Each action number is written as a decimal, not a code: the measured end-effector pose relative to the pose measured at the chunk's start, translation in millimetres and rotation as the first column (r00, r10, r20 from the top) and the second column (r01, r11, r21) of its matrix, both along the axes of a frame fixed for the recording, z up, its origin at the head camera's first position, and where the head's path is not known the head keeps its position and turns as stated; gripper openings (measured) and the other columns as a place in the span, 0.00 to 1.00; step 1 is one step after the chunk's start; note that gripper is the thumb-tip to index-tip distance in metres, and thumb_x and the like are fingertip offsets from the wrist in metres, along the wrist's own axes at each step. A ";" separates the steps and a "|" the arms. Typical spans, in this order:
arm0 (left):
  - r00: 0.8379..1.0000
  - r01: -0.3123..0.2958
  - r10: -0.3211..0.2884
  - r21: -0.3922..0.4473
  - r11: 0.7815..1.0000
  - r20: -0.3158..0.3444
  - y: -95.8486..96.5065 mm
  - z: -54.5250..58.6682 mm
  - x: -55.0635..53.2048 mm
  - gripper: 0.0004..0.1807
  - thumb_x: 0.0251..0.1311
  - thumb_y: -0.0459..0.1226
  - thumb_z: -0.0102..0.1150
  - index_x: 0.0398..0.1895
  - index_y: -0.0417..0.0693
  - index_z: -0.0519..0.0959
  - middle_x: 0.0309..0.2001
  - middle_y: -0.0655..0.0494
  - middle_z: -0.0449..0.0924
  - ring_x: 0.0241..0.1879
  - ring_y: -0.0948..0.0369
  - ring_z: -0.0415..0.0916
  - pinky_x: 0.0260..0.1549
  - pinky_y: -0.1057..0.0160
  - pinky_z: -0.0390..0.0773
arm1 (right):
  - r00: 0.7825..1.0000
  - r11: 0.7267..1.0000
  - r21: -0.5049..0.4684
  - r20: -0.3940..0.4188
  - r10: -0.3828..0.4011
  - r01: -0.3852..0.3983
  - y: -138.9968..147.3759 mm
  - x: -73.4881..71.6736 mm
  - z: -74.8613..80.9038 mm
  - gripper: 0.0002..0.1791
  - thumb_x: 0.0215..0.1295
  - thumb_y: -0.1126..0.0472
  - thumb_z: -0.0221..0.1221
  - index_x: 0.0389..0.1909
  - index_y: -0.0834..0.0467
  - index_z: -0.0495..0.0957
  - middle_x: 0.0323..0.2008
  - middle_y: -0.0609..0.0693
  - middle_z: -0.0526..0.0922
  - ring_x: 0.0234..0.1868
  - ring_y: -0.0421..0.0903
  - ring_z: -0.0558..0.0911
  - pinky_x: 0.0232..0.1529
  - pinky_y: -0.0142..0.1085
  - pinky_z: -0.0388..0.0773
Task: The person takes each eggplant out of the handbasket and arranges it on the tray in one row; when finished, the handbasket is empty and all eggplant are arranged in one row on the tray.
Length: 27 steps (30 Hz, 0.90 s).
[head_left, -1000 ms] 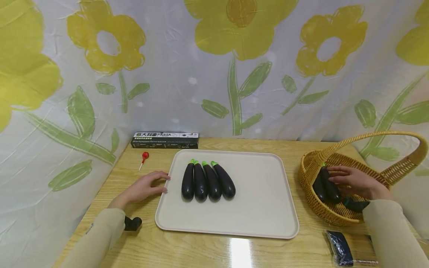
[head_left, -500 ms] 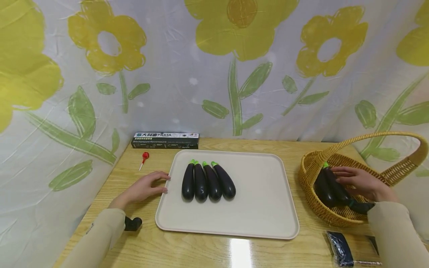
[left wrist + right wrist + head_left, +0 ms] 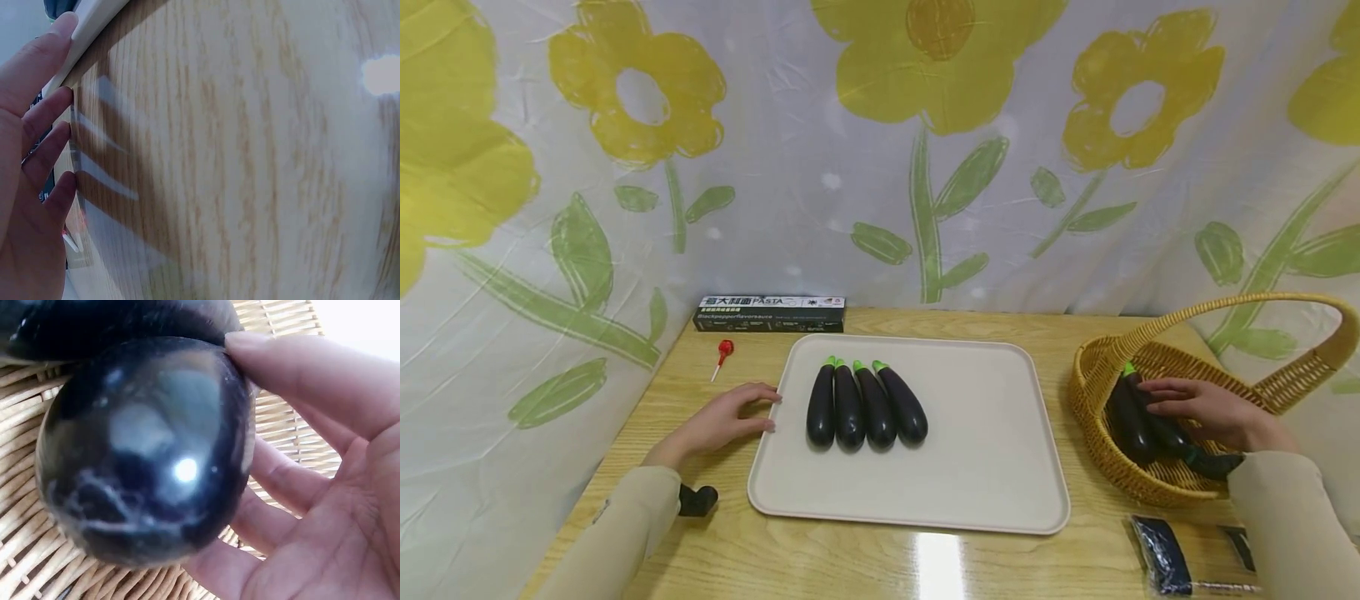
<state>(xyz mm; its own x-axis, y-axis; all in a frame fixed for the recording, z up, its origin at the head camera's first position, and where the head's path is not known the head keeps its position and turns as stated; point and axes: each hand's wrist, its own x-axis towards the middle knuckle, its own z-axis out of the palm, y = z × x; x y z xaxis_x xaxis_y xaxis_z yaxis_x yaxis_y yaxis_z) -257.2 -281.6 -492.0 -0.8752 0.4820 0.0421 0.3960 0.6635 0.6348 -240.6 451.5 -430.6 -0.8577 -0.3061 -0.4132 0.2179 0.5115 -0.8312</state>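
Note:
Several dark eggplants [image 3: 848, 412] with green stems lie side by side on a pale tray [image 3: 985, 508]. At the tray's left rim my left hand [image 3: 722, 417] rests its fingertips, fingers relaxed and holding nothing. My right hand [image 3: 1210, 408] reaches into a wicker basket [image 3: 1097, 450] at the right. There, in the right wrist view, its thumb and fingers are around an eggplant [image 3: 144, 456]. A second eggplant [image 3: 125, 325] lies against that one in the basket.
Behind the tray's left corner is a black pasta box [image 3: 767, 317], with a red lollipop [image 3: 724, 352] in front of it. A plastic-wrapped package [image 3: 1195, 554] lies near the basket. The basket's tall handle [image 3: 1247, 302] arches beside the right hand. A flowered curtain [image 3: 790, 167] hangs behind.
My right hand has moved slightly right within the basket, and the eggplants there have shifted a little. The left hand and the eggplants on the tray have stayed put.

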 end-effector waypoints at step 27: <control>1.000 0.016 -0.016 0.008 1.000 -0.012 1.4 1.6 0.4 0.22 0.60 0.42 0.67 0.56 0.46 0.78 0.60 0.45 0.75 0.64 0.44 0.67 0.65 0.41 0.63 | 0.993 0.990 0.135 -0.111 0.043 -0.028 -7.7 11.1 11.1 0.29 0.73 0.60 0.53 0.68 0.73 0.60 0.67 0.79 0.54 0.55 0.55 0.76 0.46 0.45 0.81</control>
